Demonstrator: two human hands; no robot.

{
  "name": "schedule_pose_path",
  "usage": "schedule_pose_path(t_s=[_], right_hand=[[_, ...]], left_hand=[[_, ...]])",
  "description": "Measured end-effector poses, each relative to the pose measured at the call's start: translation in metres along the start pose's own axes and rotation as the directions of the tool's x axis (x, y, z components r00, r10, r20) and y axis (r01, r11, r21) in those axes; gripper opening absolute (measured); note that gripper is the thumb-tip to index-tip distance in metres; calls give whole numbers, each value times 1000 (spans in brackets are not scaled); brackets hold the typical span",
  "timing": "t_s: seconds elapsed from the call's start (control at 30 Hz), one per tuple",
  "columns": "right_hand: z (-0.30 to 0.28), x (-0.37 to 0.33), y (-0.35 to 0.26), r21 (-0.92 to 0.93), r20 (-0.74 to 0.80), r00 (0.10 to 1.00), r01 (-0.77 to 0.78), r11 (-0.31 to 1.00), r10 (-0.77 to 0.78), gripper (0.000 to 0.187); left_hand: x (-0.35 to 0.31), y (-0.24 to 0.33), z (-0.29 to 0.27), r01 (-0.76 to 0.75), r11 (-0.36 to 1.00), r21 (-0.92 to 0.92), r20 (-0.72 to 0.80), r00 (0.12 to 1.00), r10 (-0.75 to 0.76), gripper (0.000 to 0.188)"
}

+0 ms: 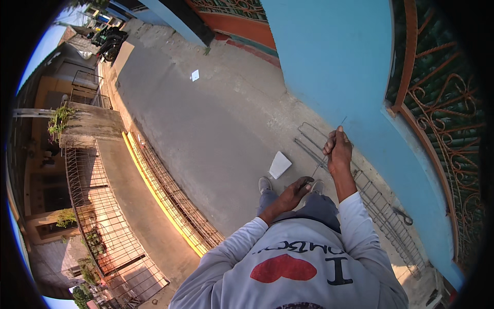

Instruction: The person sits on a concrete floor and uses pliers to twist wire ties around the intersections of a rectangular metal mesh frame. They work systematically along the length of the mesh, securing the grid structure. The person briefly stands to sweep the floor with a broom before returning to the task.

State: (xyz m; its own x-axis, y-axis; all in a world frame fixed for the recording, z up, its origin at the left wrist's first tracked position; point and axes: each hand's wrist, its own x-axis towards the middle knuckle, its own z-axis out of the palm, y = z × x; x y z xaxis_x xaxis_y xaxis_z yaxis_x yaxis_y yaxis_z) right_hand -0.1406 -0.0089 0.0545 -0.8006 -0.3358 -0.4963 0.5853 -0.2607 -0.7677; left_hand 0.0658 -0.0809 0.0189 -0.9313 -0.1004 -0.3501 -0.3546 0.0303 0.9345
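A thin wire (320, 167) runs slantwise between my two hands, in front of my body. My right hand (338, 150) is closed on its upper part, and a short end pokes out above the fingers. Lower and to the left, my left hand (294, 193) pinches the wire near its other end. Beyond and under my right hand lies a long cage of bent steel rods (382, 210), along the foot of the blue wall. Part of the cage is hidden by my right forearm. A white flat piece (279, 165) rests on the ground ahead of my shoes.
The blue wall (329, 56) and a scrolled metal gate (445, 113) close off the right side. More rod cages (175, 188) lie along the left roadside beside a yellow bar (159, 198). A dark looped object (403, 216) sits by the cage. A motorcycle (109, 45) stands far off.
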Motion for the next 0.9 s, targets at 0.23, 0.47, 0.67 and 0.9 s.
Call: schedule_pose_path(t_s=[0.23,0.47,0.67,0.9], right_hand=[[24,-65,97,-254,47,999,22,967,-11,40],[-18,-89,98,-649,-202,967,-12,761,-157,40],[-115,-94,121,-938,-230,923,-126,324,-309,21],[-202,-110,180,-911,-276,948,-205,357,-160,16]], left_hand=[[-25,-14,-82,197,973,-121,251,954,-162,62],[-30,-65,-118,300,901,-312,103,954,-282,57],[4,-150,-178,448,893,-30,-97,888,-449,50],[-5,-176,-219,552,833,31,-212,819,-534,39]])
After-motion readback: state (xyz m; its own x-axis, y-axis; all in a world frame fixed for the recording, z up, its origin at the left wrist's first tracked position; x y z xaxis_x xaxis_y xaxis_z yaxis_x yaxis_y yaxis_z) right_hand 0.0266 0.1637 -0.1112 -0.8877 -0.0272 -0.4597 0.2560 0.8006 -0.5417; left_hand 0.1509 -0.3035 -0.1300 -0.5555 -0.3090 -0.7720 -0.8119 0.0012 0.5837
